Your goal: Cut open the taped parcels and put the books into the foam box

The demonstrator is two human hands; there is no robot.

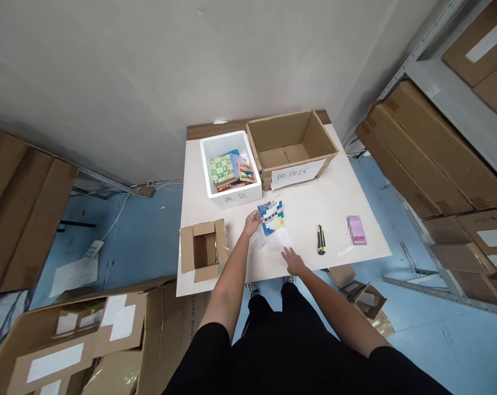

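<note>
A blue, white and yellow book (pixel 274 218) lies on the white table in front of me. My left hand (pixel 253 221) is closed on the book's left edge, fingers and thumb pinching it. Below the book spreads a thin, see-through plastic wrapper (pixel 278 240); whether the book is partly inside it, I cannot tell. My right hand (pixel 293 261) rests near the table's front edge, fingers spread beside the wrapper's lower right corner, holding nothing. To its right is a yellow-and-black box cutter (pixel 321 240).
A white foam box (pixel 232 198) with several books stands behind, beside a large labelled cardboard box (pixel 300 174). An open small carton (pixel 186 249) sits at the table's left. A blurred pink item (pixel 356 230) lies at right. Shelves with cartons (pixel 421 148) flank the table.
</note>
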